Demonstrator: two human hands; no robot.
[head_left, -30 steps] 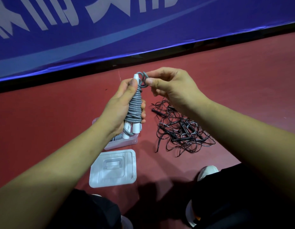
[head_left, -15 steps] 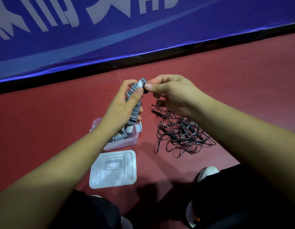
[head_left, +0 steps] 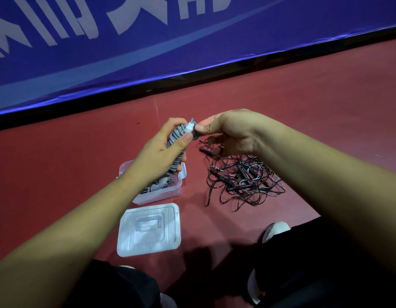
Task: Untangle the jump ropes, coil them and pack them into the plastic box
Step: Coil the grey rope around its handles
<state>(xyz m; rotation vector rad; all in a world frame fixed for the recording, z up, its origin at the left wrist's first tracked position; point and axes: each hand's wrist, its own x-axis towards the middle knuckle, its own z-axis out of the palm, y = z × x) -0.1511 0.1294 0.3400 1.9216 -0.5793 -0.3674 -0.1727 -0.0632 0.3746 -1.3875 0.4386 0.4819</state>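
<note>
My left hand grips a grey jump rope wound tightly round its white handles, tilted with its top toward the right. My right hand pinches the loose rope end at the top of that bundle. Just below the bundle stands the clear plastic box, open, with another coiled grey rope inside. To the right, a tangled heap of black jump ropes lies on the red floor, partly hidden by my right forearm.
The box's white lid lies flat on the floor in front of the box. A blue banner wall runs along the back. My knees and white shoes are at the bottom edge.
Both hands have come down toward the box with the grey bundle, which has tilted from upright to slanted. My right hand still pinches the rope end at its top.
</note>
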